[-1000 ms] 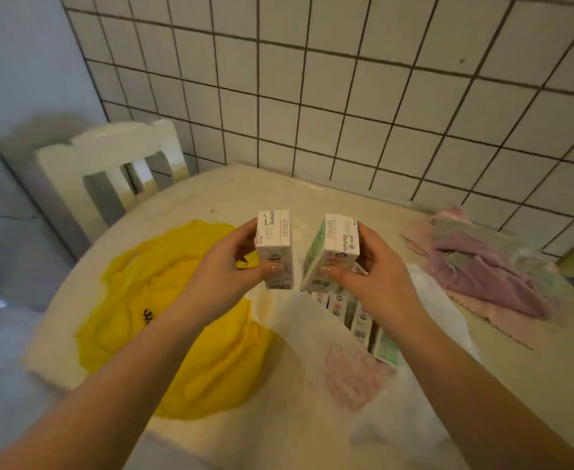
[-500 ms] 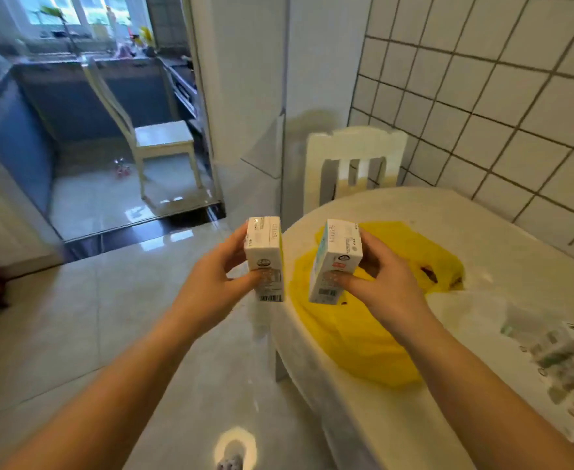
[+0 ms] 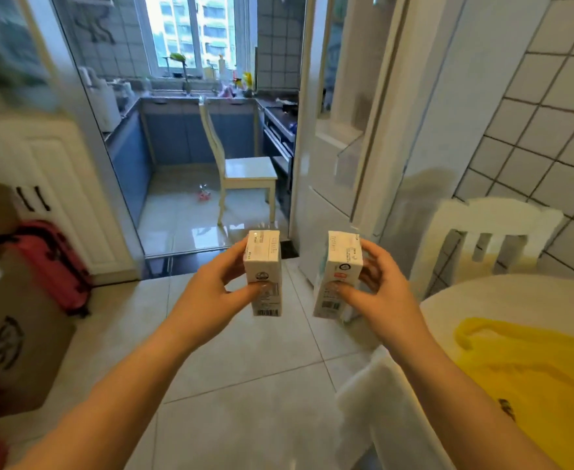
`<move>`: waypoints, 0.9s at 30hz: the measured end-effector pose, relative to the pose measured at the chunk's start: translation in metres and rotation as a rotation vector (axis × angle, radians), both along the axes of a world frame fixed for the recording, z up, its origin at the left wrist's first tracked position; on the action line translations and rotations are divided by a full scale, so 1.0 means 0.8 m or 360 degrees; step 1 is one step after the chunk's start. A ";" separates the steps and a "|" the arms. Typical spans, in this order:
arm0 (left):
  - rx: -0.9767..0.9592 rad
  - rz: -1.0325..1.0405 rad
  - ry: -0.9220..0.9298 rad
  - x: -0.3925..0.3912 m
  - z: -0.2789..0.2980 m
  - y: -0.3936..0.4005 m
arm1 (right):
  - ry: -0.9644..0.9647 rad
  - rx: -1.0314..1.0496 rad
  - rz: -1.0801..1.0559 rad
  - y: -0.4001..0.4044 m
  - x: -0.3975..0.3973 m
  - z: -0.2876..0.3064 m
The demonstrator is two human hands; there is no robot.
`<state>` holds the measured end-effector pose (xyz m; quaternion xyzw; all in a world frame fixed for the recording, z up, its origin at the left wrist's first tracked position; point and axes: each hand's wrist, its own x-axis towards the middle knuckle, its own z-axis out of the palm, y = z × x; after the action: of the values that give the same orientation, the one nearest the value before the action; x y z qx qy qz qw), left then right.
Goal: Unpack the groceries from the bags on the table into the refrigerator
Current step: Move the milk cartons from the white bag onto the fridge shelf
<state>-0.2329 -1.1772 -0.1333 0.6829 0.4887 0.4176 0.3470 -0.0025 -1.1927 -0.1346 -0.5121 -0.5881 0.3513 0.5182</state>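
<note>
My left hand (image 3: 211,293) grips a small white carton (image 3: 263,266) upright, thumb in front and fingers behind it. My right hand (image 3: 377,293) holds a second white carton (image 3: 339,269) with a green side, also upright. Both cartons hang in the air over the tiled floor, side by side and apart. The white refrigerator (image 3: 333,157) stands ahead and slightly right, its doors closed. A yellow bag (image 3: 536,368) lies flat on the round white table (image 3: 414,418) at the lower right.
A white chair (image 3: 489,239) stands behind the table by the tiled wall. Another chair (image 3: 241,167) sits in the kitchen doorway. A red suitcase (image 3: 55,266) and a cardboard box (image 3: 11,344) stand on the left by a white cabinet (image 3: 58,184).
The view has swung left from the table to the room and kitchen doorway. Both hands still hold their cartons and have carried them off the table, over the floor.
</note>
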 end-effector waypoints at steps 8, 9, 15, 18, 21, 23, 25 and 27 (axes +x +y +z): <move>-0.0029 0.0003 -0.0020 -0.103 0.001 0.156 | -0.0027 -0.0011 0.0017 0.163 -0.110 0.002; -0.0037 0.0010 -0.0018 -0.111 0.000 0.176 | -0.0040 -0.0015 0.0014 0.184 -0.118 0.002; -0.0061 0.0046 -0.0073 -0.142 -0.004 0.320 | 0.0026 0.0016 0.0028 0.332 -0.155 0.000; -0.0023 0.0065 -0.0087 -0.148 0.000 0.409 | 0.0096 0.0064 0.0051 0.419 -0.161 0.000; 0.0043 0.0089 -0.0047 -0.144 0.013 0.503 | 0.0124 0.0111 0.0023 0.510 -0.158 0.009; 0.0073 0.0082 -0.0063 -0.137 0.021 0.562 | 0.0174 0.0138 -0.0025 0.569 -0.152 0.017; 0.0105 0.0072 -0.0086 -0.128 0.027 0.618 | 0.0216 0.0170 -0.0064 0.625 -0.147 0.026; 0.0107 0.0037 -0.0085 -0.120 0.031 0.670 | 0.0255 0.0165 -0.0096 0.676 -0.143 0.032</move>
<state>-0.3285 -0.6413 -0.1087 0.6771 0.4730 0.4558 0.3318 -0.1167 -0.6517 -0.1087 -0.4723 -0.5464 0.3445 0.5997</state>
